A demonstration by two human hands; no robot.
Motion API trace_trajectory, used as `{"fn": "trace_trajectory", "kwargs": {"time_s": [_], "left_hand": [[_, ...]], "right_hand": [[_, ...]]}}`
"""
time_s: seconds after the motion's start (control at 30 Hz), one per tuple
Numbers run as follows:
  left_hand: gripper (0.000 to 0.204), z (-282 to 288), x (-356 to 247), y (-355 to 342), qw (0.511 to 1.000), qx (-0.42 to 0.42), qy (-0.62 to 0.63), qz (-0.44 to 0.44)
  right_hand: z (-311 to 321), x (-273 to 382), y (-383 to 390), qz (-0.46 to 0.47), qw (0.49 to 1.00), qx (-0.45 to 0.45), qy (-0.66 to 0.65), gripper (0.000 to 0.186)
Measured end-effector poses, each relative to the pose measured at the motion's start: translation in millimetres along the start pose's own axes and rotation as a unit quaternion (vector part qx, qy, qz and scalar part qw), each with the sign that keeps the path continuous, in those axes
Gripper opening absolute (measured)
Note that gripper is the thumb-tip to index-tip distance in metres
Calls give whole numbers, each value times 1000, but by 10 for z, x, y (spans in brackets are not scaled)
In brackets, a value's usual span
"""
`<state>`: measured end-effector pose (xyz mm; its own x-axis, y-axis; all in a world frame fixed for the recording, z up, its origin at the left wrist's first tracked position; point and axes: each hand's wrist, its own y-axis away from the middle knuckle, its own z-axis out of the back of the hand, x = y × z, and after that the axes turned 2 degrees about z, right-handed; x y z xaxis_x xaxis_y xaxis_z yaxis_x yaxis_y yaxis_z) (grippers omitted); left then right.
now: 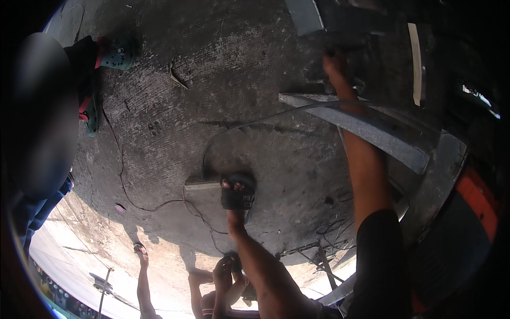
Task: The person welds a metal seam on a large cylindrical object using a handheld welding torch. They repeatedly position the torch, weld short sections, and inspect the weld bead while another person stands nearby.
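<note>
My right arm reaches forward from the lower right, past a grey metal bar (372,127) set at a slant. At its end, my right hand (334,65) looks closed near the dark upper right of the view. Deep shadow hides what its fingers hold, if anything. A dark metal piece (308,16) lies just beyond this hand. Across the forearm and bar runs a thin dark hose or cable (265,120), curving down toward my sandalled foot (238,192). My left hand does not show.
A flat pale block (203,186) lies beside my foot, and a thin cord (121,175) winds over the rough concrete floor (164,143). At left stands a person in green clogs (117,56). Other people are at the bottom. A pale strip (415,64) lies far right.
</note>
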<state>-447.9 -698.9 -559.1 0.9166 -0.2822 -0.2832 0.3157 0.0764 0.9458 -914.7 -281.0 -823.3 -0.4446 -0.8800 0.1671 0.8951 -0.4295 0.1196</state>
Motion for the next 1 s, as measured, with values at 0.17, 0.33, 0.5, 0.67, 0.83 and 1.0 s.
{"fn": "trace_trajectory", "kwargs": {"time_s": [0.17,0.33,0.5,0.67,0.83,1.0], "left_hand": [[23,-30,287,72,998,27,5,-61],[27,-18,625,476,993,38,110,1],[37,286,1242,912,993,52,84,-71],[33,271,1590,1416,978,49,187,-74],[33,355,1827,1930,975,63,192,-90],[53,423,1741,2648,959,158,230,-49]], "right_hand": [[20,-114,-28,-71,971,-94,-207,45],[727,233,921,-84,905,-219,-354,52],[995,832,2308,-206,782,-268,-525,45],[1358,891,3787,-114,829,-241,-491,23],[2323,990,5688,-135,807,-128,-561,16],[4023,616,7570,57,901,-97,-419,17]]}}
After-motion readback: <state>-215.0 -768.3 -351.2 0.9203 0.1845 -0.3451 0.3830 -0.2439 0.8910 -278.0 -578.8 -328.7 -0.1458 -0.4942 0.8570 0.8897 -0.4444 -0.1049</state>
